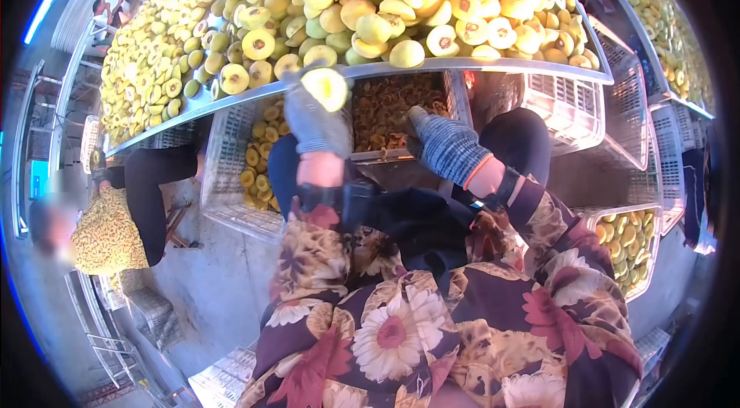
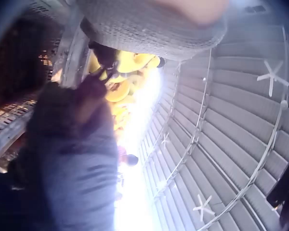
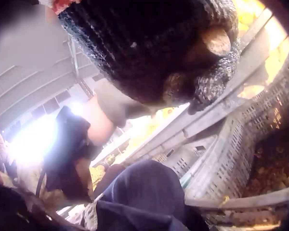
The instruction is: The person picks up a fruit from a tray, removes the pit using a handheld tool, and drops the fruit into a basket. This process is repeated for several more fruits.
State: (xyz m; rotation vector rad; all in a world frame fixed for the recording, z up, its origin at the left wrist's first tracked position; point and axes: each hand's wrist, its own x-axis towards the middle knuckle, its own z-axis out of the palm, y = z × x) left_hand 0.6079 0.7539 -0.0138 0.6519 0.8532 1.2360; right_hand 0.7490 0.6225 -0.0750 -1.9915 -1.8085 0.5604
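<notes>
In the head view, my left hand (image 1: 314, 123), in a grey knit glove, pinches a halved yellow fruit (image 1: 327, 90) at the table's front edge. Its pale cut face is turned up and brightly lit. My right hand (image 1: 449, 144), in a blue-grey knit glove, is over the crate of brown scraps (image 1: 370, 152) with its fingers curled. From the right wrist, a tan rounded tip (image 3: 216, 41) shows among the fingers of that glove; I cannot tell what the hand holds. Halved fruits (image 1: 370, 26) lie heaped on the metal-edged table (image 1: 432, 65) just beyond both hands.
A crate of fruit halves (image 1: 262, 157) stands by my left knee. To the right are stacked white crates (image 1: 566, 111) and another crate of fruit (image 1: 628, 242). A person (image 1: 112, 230) sits at the left, and a second fruit-laden table (image 1: 671, 30) runs at the far right.
</notes>
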